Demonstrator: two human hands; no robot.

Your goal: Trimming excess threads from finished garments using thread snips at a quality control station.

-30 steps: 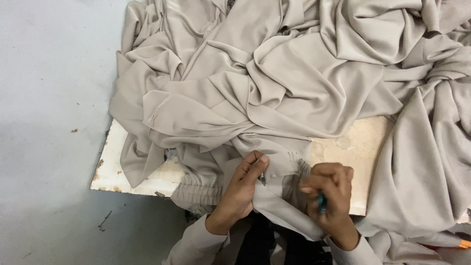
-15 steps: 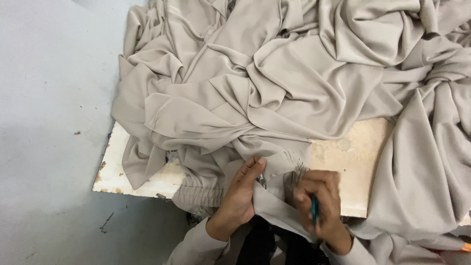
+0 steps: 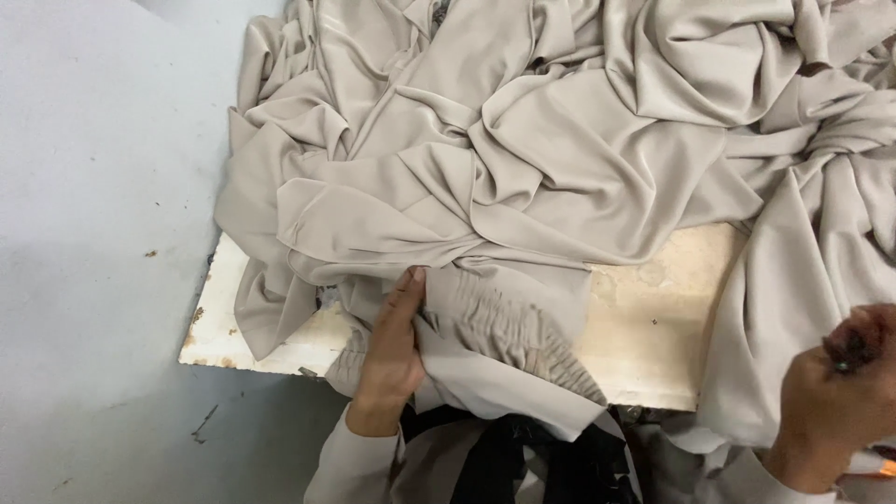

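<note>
While the beige garment (image 3: 523, 177) lies heaped across the white board (image 3: 644, 327), its gathered elastic band (image 3: 509, 327) sits at 6 o'clock. Left hand (image 3: 392, 355) lies flat, pinching fabric beside it. Right hand (image 3: 831, 401), at 4 o'clock, is clenched around a small dark tool (image 3: 845, 359).

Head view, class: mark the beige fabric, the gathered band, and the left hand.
beige fabric (image 3: 560, 159), head view, on the crumpled folds in the middle.
gathered band (image 3: 509, 327), head view, on its puckered ridges.
left hand (image 3: 392, 359), head view, on its back.
</note>
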